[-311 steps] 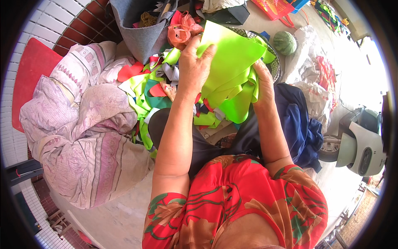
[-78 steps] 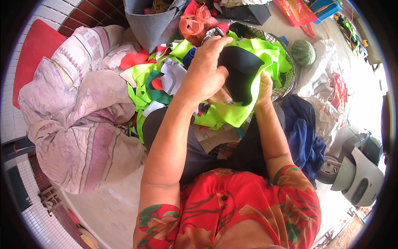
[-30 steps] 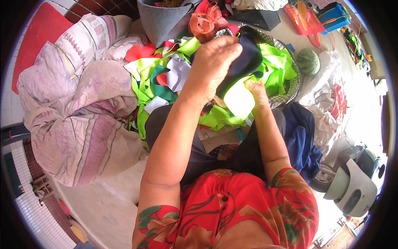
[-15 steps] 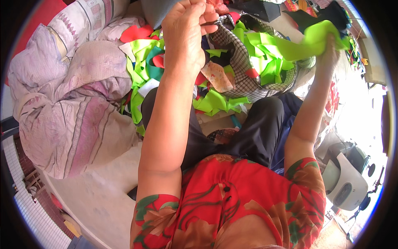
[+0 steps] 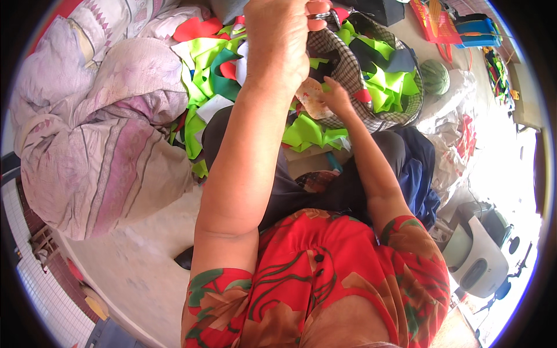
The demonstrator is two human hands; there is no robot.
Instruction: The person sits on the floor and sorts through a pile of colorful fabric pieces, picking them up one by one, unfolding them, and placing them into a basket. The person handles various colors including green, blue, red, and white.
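Note:
At the top edge is my left hand [image 5: 277, 49], its fingers curled round something with a small shiny part; most of it is hidden. My right hand [image 5: 337, 100], slightly blurred, has its fingers apart over the right edge of a stained, pale reddish piece [image 5: 313, 100]. Beyond it stands a checkered cloth bag [image 5: 326, 46] filled with bright green and dark fabric scraps [image 5: 386, 87]. Loose green scraps [image 5: 307, 132] lie before the bag, near my knees. More green, red and teal scraps [image 5: 200, 61] are heaped to the left of my left forearm.
A bulky bundle of pale patterned cloth [image 5: 116, 151] fills the left side. To the right of the bag are a striped green melon [image 5: 435, 77], white plastic bags [image 5: 452, 127] and a red bag [image 5: 432, 23]. A grey-white machine [image 5: 478, 255] stands at the lower right.
My right hand has let go of the bright green cloth and moved from the far right to the stained piece. My left hand has shifted slightly up and right.

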